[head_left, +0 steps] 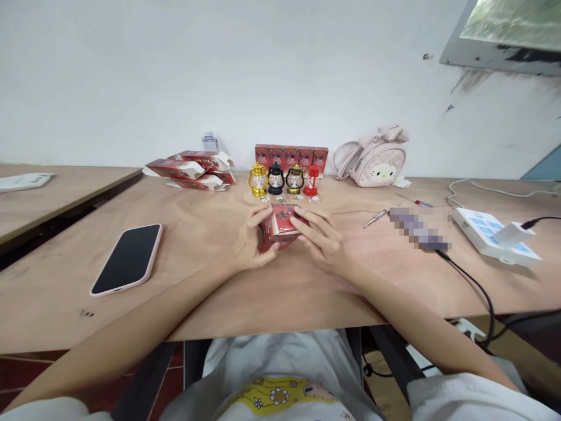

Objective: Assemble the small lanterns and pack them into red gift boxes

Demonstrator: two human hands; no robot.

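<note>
Both hands hold one small red printed cardboard box (284, 225) above the middle of the table. My left hand (254, 242) wraps its left side, thumb below and fingers above. The fingers of my right hand (322, 237) press on its top flap and right side. Whether anything is inside the box cannot be seen. Behind it stand small lanterns in a row: a gold lantern (258, 180), a black lantern (276, 180), a black-and-gold lantern (294, 180) and a red lantern (311, 182). Small tags lie before them.
Several upright red boxes (291, 156) line the wall. Flattened open boxes (188, 169) pile at the back left. A phone (128, 258) lies left. A pink bag (381, 164), a screwdriver (375, 218) and a power strip (491, 237) with cables are on the right.
</note>
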